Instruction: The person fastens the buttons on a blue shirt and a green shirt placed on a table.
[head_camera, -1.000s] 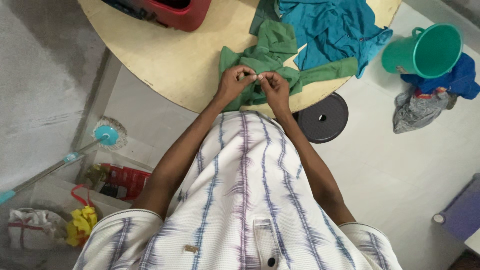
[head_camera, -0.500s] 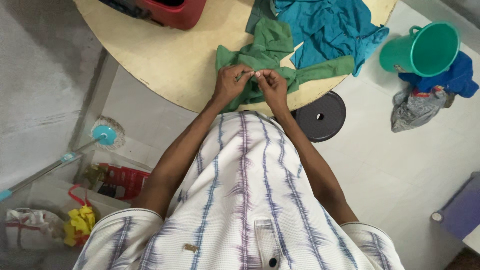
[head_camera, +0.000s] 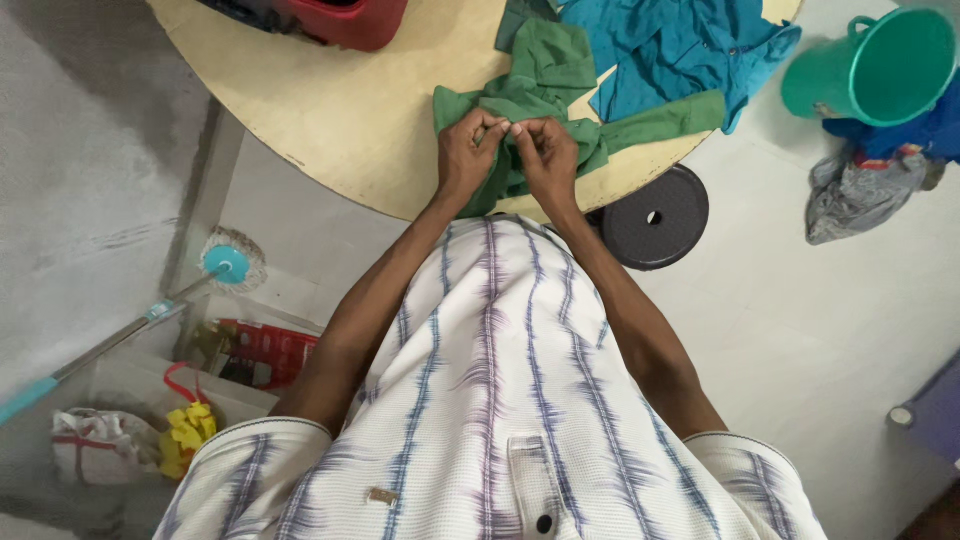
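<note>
The green garment (head_camera: 545, 85) lies bunched at the near edge of the round counter (head_camera: 340, 110), where the left hand (head_camera: 466, 155) and right hand (head_camera: 547, 158) meet, each pinching its fabric, perhaps at a button. Fastening or straightening it looks to be the step in hand, calling for fine fingertip work. A teal garment (head_camera: 680, 45) overlaps it behind, and a red basket (head_camera: 345, 20) sits well apart.

Green shirt (head_camera: 545, 85), teal-blue garment (head_camera: 680, 50), red basket (head_camera: 345, 18), pale yellow table (head_camera: 350, 110).
</note>
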